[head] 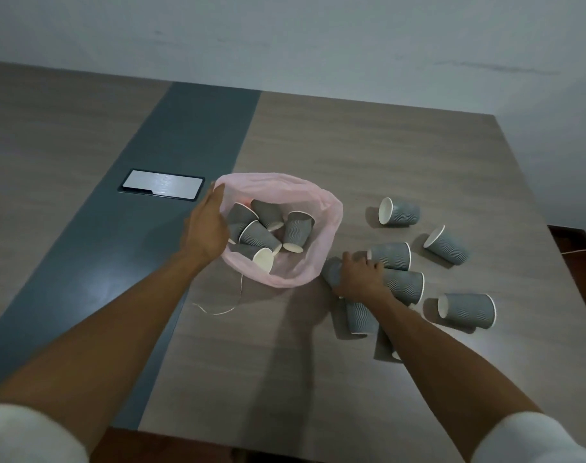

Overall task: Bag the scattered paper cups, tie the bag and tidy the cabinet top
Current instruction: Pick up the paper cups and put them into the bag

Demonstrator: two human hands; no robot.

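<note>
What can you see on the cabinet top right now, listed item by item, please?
Bag: one, pink, mid-top, mouth open.
Cups in bag: about six, grey outside and white inside, piled loosely.
Cups outside bag: at least seven, grey, lying on their sides right of the bag; some hidden under the arm.
String: one, white, trailing from the bag's near side.
Phone: one, dark with reflective screen, on the blue strip, left of the bag.
Cabinet top: wood-grain with one blue-grey strip.
Left hand: holds the bag's rim.
Right hand: closed on a cup.
</note>
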